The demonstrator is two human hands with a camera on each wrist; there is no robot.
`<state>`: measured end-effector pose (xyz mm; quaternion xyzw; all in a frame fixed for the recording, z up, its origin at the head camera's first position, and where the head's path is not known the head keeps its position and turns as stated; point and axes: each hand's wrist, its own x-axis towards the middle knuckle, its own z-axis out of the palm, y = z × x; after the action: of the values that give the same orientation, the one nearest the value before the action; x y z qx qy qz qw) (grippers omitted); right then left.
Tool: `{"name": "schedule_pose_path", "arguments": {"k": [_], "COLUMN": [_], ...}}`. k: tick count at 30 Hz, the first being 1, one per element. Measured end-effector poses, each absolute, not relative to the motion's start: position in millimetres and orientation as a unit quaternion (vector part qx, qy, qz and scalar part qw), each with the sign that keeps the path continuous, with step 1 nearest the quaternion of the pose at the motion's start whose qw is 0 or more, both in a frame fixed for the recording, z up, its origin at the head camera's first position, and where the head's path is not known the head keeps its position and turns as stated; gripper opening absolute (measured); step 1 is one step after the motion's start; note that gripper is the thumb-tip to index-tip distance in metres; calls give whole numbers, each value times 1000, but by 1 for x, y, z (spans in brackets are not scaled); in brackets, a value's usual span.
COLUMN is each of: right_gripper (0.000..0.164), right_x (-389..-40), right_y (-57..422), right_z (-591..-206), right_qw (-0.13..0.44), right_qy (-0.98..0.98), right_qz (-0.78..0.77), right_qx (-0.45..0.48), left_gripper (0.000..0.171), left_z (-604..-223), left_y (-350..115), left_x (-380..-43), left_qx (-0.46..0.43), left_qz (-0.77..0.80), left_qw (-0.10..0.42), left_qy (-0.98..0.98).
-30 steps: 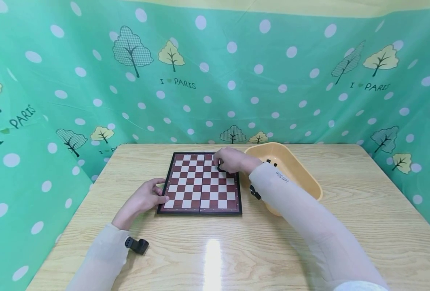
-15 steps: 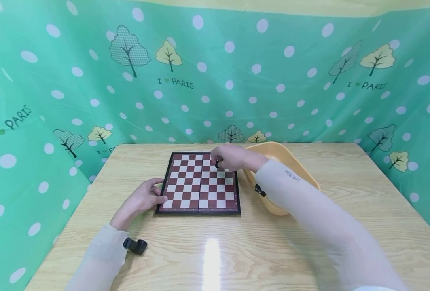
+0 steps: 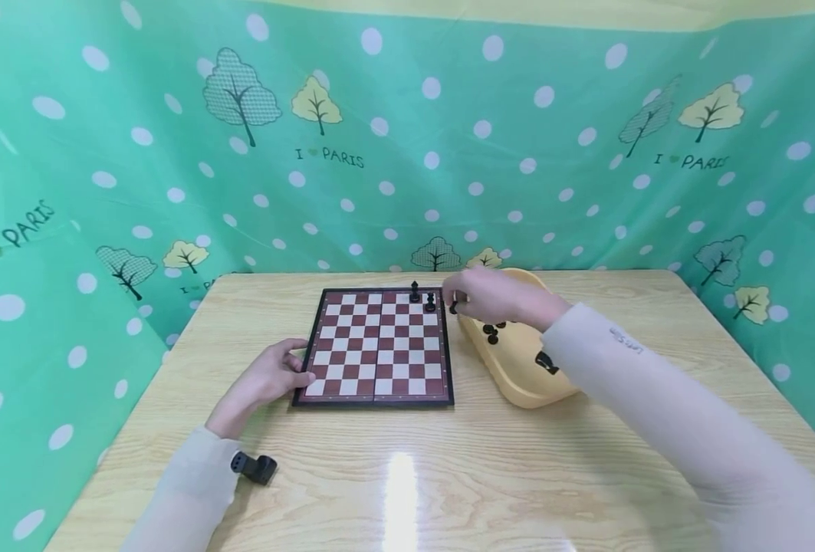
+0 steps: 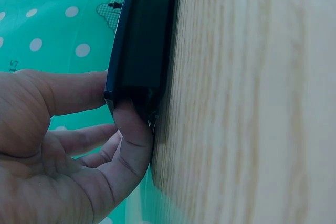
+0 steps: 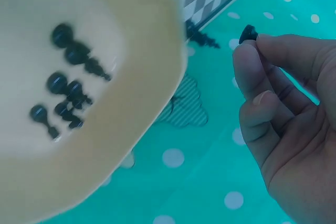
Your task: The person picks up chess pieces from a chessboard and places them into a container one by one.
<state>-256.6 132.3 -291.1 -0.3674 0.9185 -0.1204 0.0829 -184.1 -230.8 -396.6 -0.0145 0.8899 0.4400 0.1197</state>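
Note:
My left hand (image 3: 269, 376) holds the left edge of a folding red and white chessboard (image 3: 345, 401), its thumb on top. In the left wrist view a finger (image 4: 134, 140) curls under the board's dark rim (image 4: 142, 51). My right hand (image 3: 493, 295) is between the board's far right corner and the tray; thumb and forefinger pinch a small black chess piece (image 5: 248, 34), mostly covered by the fingertips. Two black chess pieces stand on the board near that corner, a taller one (image 3: 415, 294) and a shorter one (image 3: 430, 303).
A yellow plastic tray (image 3: 517, 395) stands right of the board, partly under my right forearm. Several black chess pieces (image 5: 63, 35) lie inside it. A green dotted curtain (image 3: 393, 215) hangs behind the wooden table (image 3: 324, 491).
My right hand has moved right, off the board to beside the tray, with a black piece in its fingers. Two standing pieces now show where it was. My left hand stays at the edge.

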Motion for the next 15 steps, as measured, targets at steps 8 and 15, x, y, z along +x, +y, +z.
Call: {"name": "schedule_pose_path", "arguments": {"k": [8, 15], "right_gripper": [14, 16], "right_x": [-251, -248], "right_y": [167, 189], "right_z": [-297, -306], "right_qw": [13, 14], "right_qy": [909, 908], "right_qz": [-93, -121], "right_qx": [-407, -401], "left_gripper": [72, 71], "left_z": [-396, -396], "left_y": [-230, -230], "left_x": [-183, -183], "left_qx": [-16, -18], "left_qz": [441, 446], "left_qw": [118, 120], "left_qy": [890, 887]}}
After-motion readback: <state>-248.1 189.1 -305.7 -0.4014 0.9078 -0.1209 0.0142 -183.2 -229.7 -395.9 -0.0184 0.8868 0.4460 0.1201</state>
